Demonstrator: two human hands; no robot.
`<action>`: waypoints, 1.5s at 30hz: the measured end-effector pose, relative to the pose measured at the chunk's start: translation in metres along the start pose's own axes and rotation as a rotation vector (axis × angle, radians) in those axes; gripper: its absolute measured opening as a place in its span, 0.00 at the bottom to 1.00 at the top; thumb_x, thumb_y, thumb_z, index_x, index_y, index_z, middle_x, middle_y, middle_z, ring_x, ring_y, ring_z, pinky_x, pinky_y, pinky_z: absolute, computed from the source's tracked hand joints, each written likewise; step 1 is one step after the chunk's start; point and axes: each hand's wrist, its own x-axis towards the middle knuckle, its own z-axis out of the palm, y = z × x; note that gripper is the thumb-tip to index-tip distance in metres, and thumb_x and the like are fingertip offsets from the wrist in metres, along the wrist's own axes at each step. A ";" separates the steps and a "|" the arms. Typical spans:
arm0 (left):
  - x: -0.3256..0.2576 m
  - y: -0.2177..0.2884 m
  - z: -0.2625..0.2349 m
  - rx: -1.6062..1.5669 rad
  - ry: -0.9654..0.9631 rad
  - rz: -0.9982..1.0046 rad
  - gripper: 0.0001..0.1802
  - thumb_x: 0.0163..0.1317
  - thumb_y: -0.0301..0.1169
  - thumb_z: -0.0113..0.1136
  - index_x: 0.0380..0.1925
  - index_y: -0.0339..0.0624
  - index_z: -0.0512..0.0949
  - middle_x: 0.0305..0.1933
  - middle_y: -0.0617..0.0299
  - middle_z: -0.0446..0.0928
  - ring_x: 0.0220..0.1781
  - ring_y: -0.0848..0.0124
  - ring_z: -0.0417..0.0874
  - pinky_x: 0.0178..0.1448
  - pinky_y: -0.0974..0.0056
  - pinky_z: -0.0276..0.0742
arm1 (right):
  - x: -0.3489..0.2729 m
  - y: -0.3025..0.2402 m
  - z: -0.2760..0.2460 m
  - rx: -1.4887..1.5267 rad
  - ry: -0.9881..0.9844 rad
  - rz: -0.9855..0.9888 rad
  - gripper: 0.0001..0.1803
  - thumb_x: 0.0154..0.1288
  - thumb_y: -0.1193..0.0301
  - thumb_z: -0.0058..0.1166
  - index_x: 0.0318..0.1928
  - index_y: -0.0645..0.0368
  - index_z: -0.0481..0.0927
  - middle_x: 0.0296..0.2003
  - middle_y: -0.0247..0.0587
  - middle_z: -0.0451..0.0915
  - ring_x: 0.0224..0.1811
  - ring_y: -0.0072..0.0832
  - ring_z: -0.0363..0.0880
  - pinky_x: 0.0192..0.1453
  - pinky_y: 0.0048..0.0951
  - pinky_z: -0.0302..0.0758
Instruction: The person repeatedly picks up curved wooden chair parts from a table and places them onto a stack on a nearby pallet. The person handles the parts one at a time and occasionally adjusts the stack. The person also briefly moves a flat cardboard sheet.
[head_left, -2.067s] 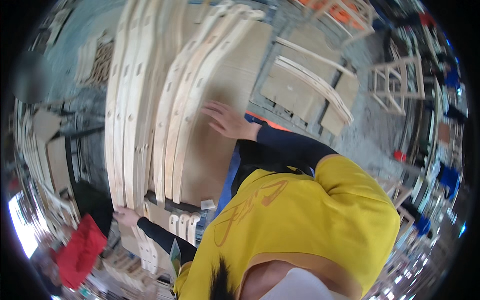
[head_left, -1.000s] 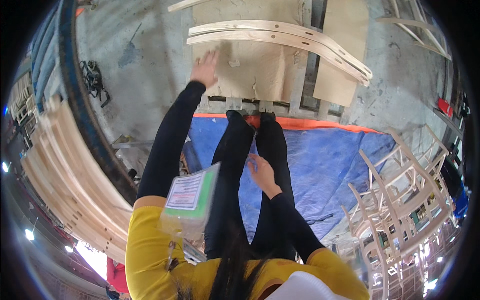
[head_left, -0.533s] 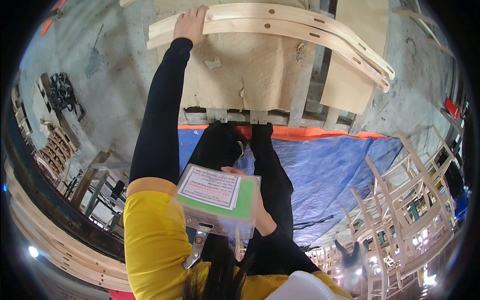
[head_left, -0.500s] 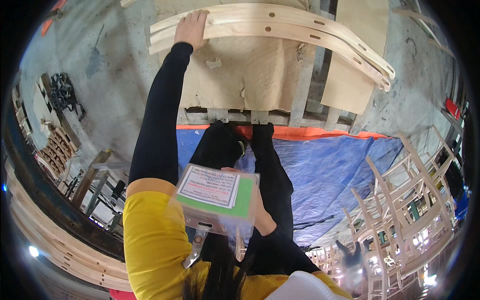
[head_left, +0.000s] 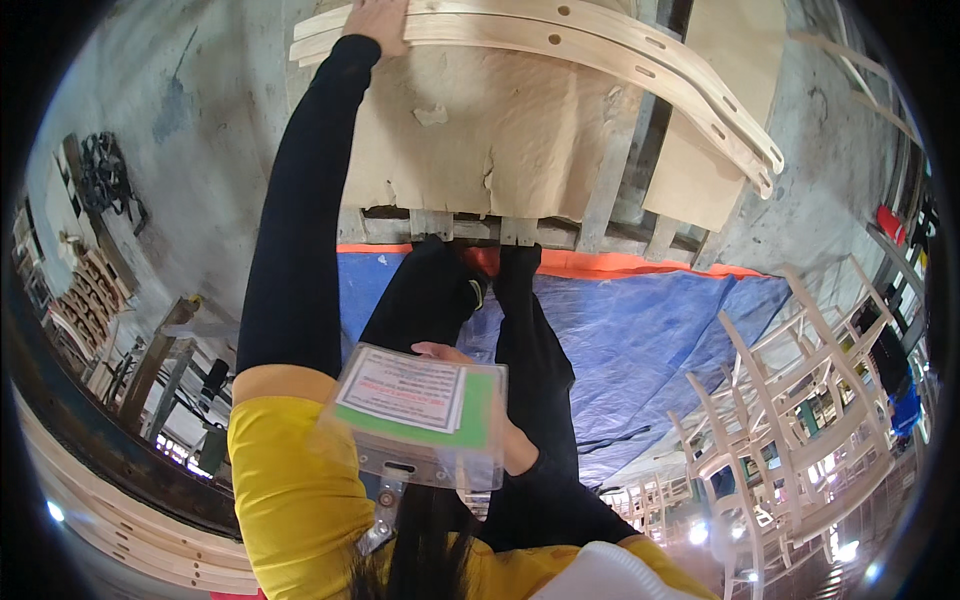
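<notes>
Two long, curved pale wooden pieces point(head_left: 560, 46), with round holes and slots, lie side by side across the far side of a cardboard-covered pallet. My left hand point(head_left: 378, 22) reaches far forward and grips them close to their left ends; its fingertips run out of the top of the picture. My right hand point(head_left: 517, 450) is low in front of my body. A clear badge holder point(head_left: 425, 455) with a green and white card hangs in front of it and hides most of its fingers, so whether it holds anything is not visible.
Brown cardboard point(head_left: 480, 140) covers the pallet point(head_left: 600, 200). A blue tarp point(head_left: 640, 350) with an orange edge spreads over the floor nearer me. Pale wooden chair frames point(head_left: 790, 430) stack at right. More curved wooden pieces point(head_left: 140, 530) lie at lower left, beside a dark metal beam point(head_left: 80, 375).
My left hand has moved farther away, carrying the left ends of the wooden pieces with it. Their right ends have swung slightly nearer. My right hand stays low behind the badge.
</notes>
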 end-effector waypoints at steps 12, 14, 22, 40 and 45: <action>-0.147 0.055 0.036 0.006 -0.187 -0.147 0.39 0.39 0.42 0.73 0.52 0.40 0.67 0.51 0.49 0.74 0.53 0.51 0.77 0.55 0.49 0.72 | 0.005 0.012 -0.035 0.622 0.190 0.228 0.27 0.76 0.54 0.42 0.60 0.64 0.71 0.54 0.46 0.78 0.59 0.34 0.75 0.65 0.37 0.71; -0.207 0.098 0.012 -0.053 -0.277 -0.237 0.38 0.37 0.44 0.74 0.48 0.40 0.68 0.47 0.50 0.74 0.49 0.50 0.77 0.49 0.48 0.72 | 0.022 0.036 -0.063 0.912 0.341 0.157 0.29 0.75 0.50 0.42 0.62 0.63 0.70 0.56 0.48 0.77 0.60 0.37 0.75 0.66 0.41 0.70; -0.344 0.261 -0.215 -0.297 -0.424 -0.559 0.34 0.32 0.36 0.72 0.41 0.38 0.68 0.39 0.54 0.71 0.46 0.56 0.73 0.50 0.54 0.64 | 0.095 0.039 -0.156 1.133 0.342 -0.136 0.38 0.72 0.39 0.33 0.69 0.53 0.63 0.65 0.39 0.69 0.66 0.40 0.69 0.69 0.45 0.67; -0.690 0.388 -0.552 -0.224 0.199 -1.299 0.40 0.35 0.39 0.72 0.52 0.38 0.69 0.42 0.51 0.72 0.47 0.52 0.74 0.50 0.52 0.69 | -0.207 -0.120 0.172 0.583 -0.402 0.236 0.39 0.66 0.36 0.36 0.66 0.51 0.68 0.62 0.40 0.73 0.62 0.42 0.73 0.64 0.49 0.71; -0.772 0.377 -0.559 -0.247 0.411 -1.427 0.40 0.36 0.39 0.72 0.53 0.38 0.70 0.43 0.50 0.73 0.47 0.51 0.76 0.49 0.51 0.72 | -0.258 -0.140 0.298 0.410 -0.454 0.245 0.41 0.67 0.34 0.34 0.67 0.50 0.67 0.62 0.38 0.72 0.62 0.39 0.72 0.65 0.46 0.71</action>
